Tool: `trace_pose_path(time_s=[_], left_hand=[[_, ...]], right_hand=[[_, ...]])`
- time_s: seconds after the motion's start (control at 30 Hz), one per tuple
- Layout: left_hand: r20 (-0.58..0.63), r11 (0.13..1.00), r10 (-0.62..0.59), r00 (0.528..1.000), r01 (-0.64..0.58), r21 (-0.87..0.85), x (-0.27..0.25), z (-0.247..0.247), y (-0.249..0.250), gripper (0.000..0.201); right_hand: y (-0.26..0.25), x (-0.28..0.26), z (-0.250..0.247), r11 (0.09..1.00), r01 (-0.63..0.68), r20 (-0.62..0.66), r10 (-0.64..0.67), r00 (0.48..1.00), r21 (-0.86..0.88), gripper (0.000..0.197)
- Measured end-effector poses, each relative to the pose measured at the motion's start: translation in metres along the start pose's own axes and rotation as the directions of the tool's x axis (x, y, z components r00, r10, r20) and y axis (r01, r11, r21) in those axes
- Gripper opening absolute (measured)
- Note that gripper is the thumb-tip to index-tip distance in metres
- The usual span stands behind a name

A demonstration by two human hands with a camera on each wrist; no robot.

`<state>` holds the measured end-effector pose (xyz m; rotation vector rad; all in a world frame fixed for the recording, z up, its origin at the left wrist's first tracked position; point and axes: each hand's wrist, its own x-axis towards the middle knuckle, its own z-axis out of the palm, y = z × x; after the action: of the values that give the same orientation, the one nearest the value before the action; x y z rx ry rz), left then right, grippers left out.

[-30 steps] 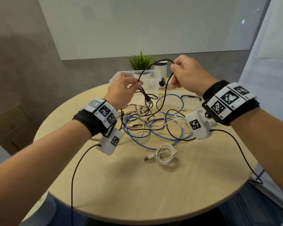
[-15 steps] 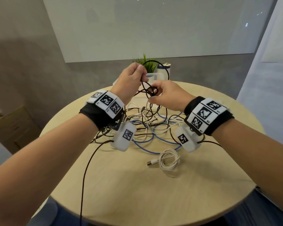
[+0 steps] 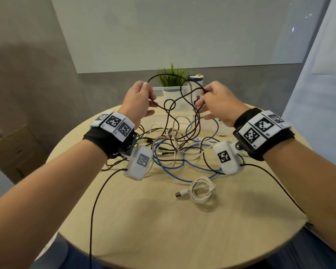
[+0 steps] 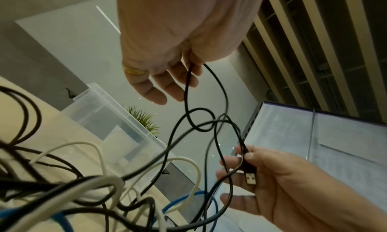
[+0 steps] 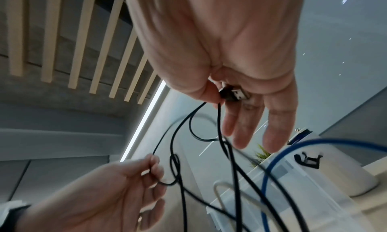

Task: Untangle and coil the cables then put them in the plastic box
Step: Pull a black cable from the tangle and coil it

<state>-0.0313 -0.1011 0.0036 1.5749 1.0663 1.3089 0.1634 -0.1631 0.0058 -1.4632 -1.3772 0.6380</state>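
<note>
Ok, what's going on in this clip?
A person is working a black cable free of a tangled pile of cables on a round table. The left hand pinches one stretch of it, and the right hand holds the end with the USB plug. A small loop still sits in the cable between the hands. One white cable lies coiled; the plastic box waits behind.
</note>
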Motion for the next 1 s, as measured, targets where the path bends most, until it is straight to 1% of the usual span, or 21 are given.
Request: trace_pose_path(time_s=[0.07, 0.17, 0.23, 0.27, 0.33, 0.4, 0.47, 0.5, 0.57, 0.6, 0.63, 0.67, 0.7, 0.77, 0.8, 0.83, 0.87, 0.9, 0.93, 0.97, 1.0], left_hand=[[-0.053, 0.999, -0.045, 0.998, 0.045, -0.002, 0.003, -0.005, -0.003, 0.026], [-0.115, 0.995, -0.095, 0.989, 0.097, 0.017, 0.007, -0.009, -0.006, 0.026], [-0.147, 0.987, -0.158, 0.977, 0.158, -0.011, 0.01, -0.011, -0.009, 0.028], [-0.159, 0.979, -0.204, 0.966, 0.198, -0.054, 0.013, -0.012, -0.011, 0.029], [-0.158, 0.946, -0.306, 0.939, 0.282, -0.16, 0.017, -0.017, -0.016, 0.033], [-0.145, 0.922, -0.373, 0.917, 0.348, -0.172, 0.021, -0.022, -0.024, 0.036], [-0.144, 0.919, -0.388, 0.91, 0.372, -0.128, 0.02, -0.024, -0.029, 0.037], [-0.152, 0.925, -0.379, 0.913, 0.371, -0.08, 0.019, -0.025, -0.031, 0.037], [-0.182, 0.935, -0.329, 0.927, 0.347, 0.075, 0.019, -0.028, -0.039, 0.032], [-0.198, 0.935, -0.303, 0.932, 0.331, 0.126, 0.02, -0.032, -0.043, 0.027], [-0.213, 0.927, -0.304, 0.928, 0.34, 0.16, 0.019, -0.035, -0.044, 0.022], [-0.224, 0.917, -0.313, 0.923, 0.355, 0.181, 0.019, -0.039, -0.048, 0.024], [-0.241, 0.902, -0.334, 0.911, 0.383, 0.197, 0.019, -0.041, -0.049, 0.029], [-0.239, 0.864, -0.369, 0.898, 0.426, 0.268, 0.014, -0.044, -0.05, 0.035], [-0.274, 0.833, -0.349, 0.896, 0.431, 0.347, 0.013, -0.042, -0.05, 0.036], [-0.277, 0.785, -0.309, 0.91, 0.408, 0.465, 0.009, -0.039, -0.049, 0.039], [-0.258, 0.784, -0.239, 0.936, 0.343, 0.517, 0.007, -0.035, -0.047, 0.045], [-0.184, 0.789, -0.132, 0.974, 0.216, 0.576, 0.005, -0.03, -0.044, 0.055], [-0.078, 0.764, -0.018, 0.997, 0.064, 0.642, 0.003, -0.026, -0.043, 0.062], [0.065, 0.727, 0.046, 0.997, -0.078, 0.682, 0.001, -0.02, -0.038, 0.065], [0.228, 0.697, 0.028, 0.973, -0.182, 0.693, -0.002, -0.014, -0.034, 0.063]], right_hand=[[0.001, 0.002, -0.007, 0.998, -0.013, -0.038, 0.015, 0.999, 0.056, 0.017], [0.0, 0.006, -0.019, 0.976, -0.007, -0.125, 0.036, 0.992, 0.218, 0.016], [-0.003, 0.008, -0.026, 0.951, 0.006, -0.164, 0.047, 0.985, 0.31, 0.016], [-0.004, 0.008, -0.03, 0.94, 0.018, -0.179, 0.046, 0.983, 0.341, 0.017], [-0.004, 0.008, -0.035, 0.931, 0.046, -0.205, 0.031, 0.978, 0.363, 0.018], [-0.003, 0.008, -0.038, 0.928, 0.08, -0.221, 0.003, 0.975, 0.365, 0.016], [-0.002, 0.008, -0.038, 0.899, 0.115, -0.25, -0.007, 0.968, 0.423, 0.012], [-0.001, 0.01, -0.039, 0.873, 0.13, -0.278, 0.007, 0.961, 0.471, 0.011], [0.0, 0.014, -0.044, 0.804, 0.153, -0.337, 0.063, 0.939, 0.575, 0.013], [0.001, 0.015, -0.048, 0.77, 0.16, -0.363, 0.098, 0.927, 0.617, 0.016], [0.002, 0.016, -0.052, 0.743, 0.168, -0.386, 0.13, 0.913, 0.648, 0.019], [0.004, 0.017, -0.056, 0.725, 0.176, -0.404, 0.152, 0.902, 0.666, 0.021], [0.005, 0.016, -0.059, 0.719, 0.183, -0.42, 0.164, 0.893, 0.671, 0.021], [0.009, 0.015, -0.06, 0.737, 0.176, -0.43, 0.169, 0.887, 0.653, 0.019], [0.011, 0.014, -0.059, 0.756, 0.165, -0.424, 0.161, 0.891, 0.633, 0.018], [0.013, 0.014, -0.057, 0.777, 0.151, -0.413, 0.15, 0.899, 0.611, 0.016], [0.014, 0.013, -0.055, 0.794, 0.138, -0.395, 0.137, 0.909, 0.592, 0.014], [0.014, 0.013, -0.052, 0.805, 0.127, -0.375, 0.125, 0.919, 0.579, 0.013], [0.014, 0.013, -0.049, 0.811, 0.119, -0.357, 0.115, 0.927, 0.573, 0.012], [0.013, 0.012, -0.047, 0.813, 0.114, -0.34, 0.108, 0.934, 0.571, 0.012], [0.012, 0.011, -0.044, 0.812, 0.109, -0.325, 0.103, 0.94, 0.574, 0.011]])
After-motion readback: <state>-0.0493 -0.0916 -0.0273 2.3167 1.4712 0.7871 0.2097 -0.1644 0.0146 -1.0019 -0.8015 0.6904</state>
